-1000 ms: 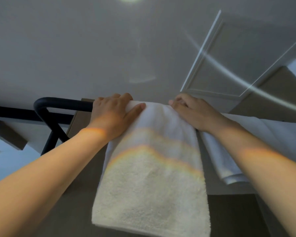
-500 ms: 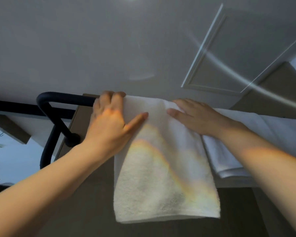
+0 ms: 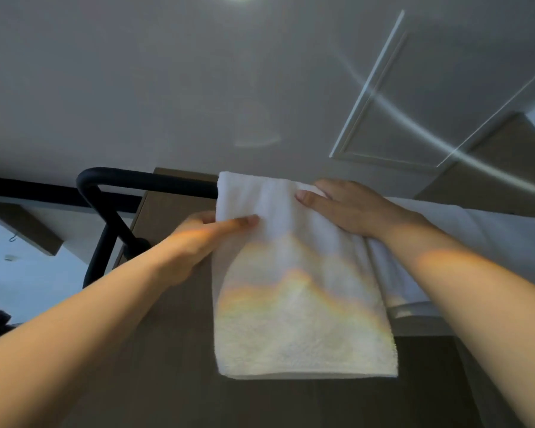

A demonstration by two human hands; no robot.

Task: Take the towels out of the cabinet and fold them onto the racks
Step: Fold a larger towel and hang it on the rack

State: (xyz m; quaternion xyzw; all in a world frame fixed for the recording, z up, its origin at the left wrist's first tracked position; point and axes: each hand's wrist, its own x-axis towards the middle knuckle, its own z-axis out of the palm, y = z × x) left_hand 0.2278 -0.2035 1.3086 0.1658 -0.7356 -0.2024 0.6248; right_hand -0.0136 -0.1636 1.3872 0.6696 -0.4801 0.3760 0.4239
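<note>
Since 0.5 s ago the left hand (image 3: 198,242) has dropped. It was up at the top-left corner of the white towel (image 3: 297,304) w/ fingers over the fold; now it's lower, at the towel's left edge. Thumb lies across the front of the cloth, the other fingers go behind the edge & are hidden, so it's pinching the towel btwn thumb and fingers. Meanwhile the right hand (image 3: 349,208) has barely shifted: it stays flat on the towel's upper right, fingers straight, palm down on the cloth, gripping nothing.

Towel is folded & draped over the top bar of the black rack (image 3: 142,180). Front half hangs straight down, bottom hem approx level, left edge a bit puckered where it's pinched. A rainbow-ish band of glare runs across its middle. Rack bar shows bare to the left of the towel, then bends down at a rounded corner; a slanted black brace runs below it.

2nd white towel (image 3: 482,242) hangs on the same line just to the right, its near edge partly behind the first towel & under the right wrist. Can't tell how it's folded, since the arm covers part.

Behind the rack: brown wall panel (image 3: 173,217). Above: grey ceiling (image 3: 198,72) w/ a rectangular framed hatch (image 3: 420,97) at upper right.
</note>
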